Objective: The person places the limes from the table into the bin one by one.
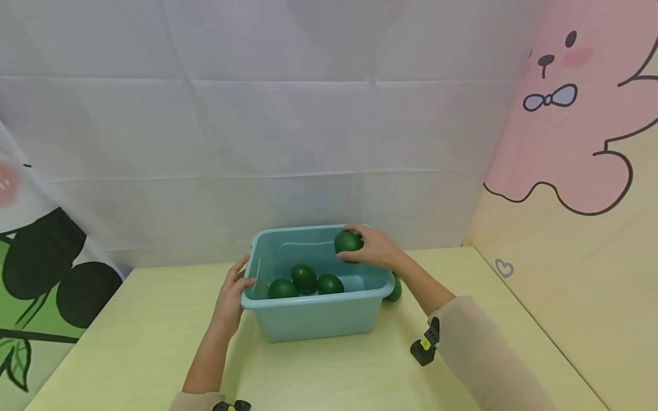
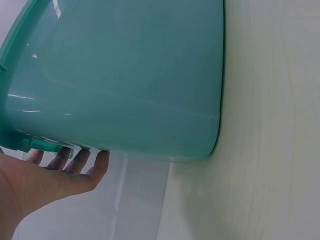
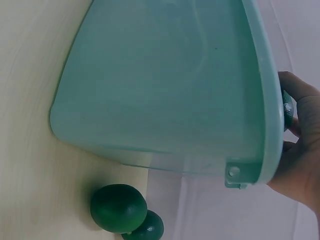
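A light blue-green plastic bin (image 1: 313,319) stands on the table with several smooth, dark green round fruits inside, such as the middle fruit (image 1: 304,278). At the bin's left end my left hand (image 1: 229,299) grips the rim, thumb over the edge and fingers (image 2: 80,161) against the outer wall. My right hand (image 1: 378,250) pinches another dark green fruit (image 1: 347,242) between thumb and fingers, above the bin's right part. Only a sliver of that fruit shows past the rim in the right wrist view.
Outside the bin's right end, a dark green fruit (image 3: 119,208) and a second fruit (image 3: 150,228) lie close together on the pale table (image 1: 319,377). A white sheet (image 1: 277,125) hangs behind the bin. A printed panel (image 1: 576,262) borders the table on the right.
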`<state>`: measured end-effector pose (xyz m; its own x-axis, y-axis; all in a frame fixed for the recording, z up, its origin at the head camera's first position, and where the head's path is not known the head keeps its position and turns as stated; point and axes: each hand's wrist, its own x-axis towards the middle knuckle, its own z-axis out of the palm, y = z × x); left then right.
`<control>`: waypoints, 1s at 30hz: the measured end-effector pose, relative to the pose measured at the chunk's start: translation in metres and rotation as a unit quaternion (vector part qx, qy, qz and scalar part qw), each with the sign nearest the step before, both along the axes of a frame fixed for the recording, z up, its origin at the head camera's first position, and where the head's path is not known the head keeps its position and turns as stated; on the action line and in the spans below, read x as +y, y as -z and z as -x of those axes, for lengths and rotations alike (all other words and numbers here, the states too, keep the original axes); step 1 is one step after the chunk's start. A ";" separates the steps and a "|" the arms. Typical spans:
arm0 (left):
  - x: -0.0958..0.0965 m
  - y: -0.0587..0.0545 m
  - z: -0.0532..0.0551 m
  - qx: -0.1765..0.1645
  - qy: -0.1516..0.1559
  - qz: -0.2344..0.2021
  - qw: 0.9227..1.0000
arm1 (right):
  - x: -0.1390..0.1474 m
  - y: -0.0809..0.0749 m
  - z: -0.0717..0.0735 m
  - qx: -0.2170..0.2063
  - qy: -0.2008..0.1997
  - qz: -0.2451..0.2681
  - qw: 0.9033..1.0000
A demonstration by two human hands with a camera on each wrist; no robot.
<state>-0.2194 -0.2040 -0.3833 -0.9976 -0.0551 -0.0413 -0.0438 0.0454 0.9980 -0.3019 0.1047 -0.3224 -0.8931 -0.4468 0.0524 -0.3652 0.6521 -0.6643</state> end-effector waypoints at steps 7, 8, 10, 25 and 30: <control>0.001 -0.001 0.000 -0.003 -0.002 0.001 1.000 | -0.008 0.007 0.002 -0.007 -0.005 0.003 1.000; 0.001 -0.001 0.000 -0.003 -0.002 0.000 1.000 | -0.010 0.008 0.004 -0.007 -0.007 0.006 1.000; 0.001 -0.001 -0.001 -0.003 -0.003 0.000 1.000 | -0.012 0.011 0.006 -0.008 -0.011 0.012 1.000; -0.001 0.000 0.002 0.000 0.002 0.001 1.000 | -0.027 0.027 0.016 -0.004 0.001 0.010 1.000; -0.002 0.001 0.003 0.000 0.004 0.001 1.000 | -0.029 0.031 0.020 0.001 0.007 0.004 1.000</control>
<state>-0.2226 -0.2056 -0.3845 -0.9980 -0.0464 -0.0422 -0.0444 0.0476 0.9979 -0.3217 0.0758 -0.3531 -0.8994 -0.4334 0.0570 -0.3568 0.6525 -0.6685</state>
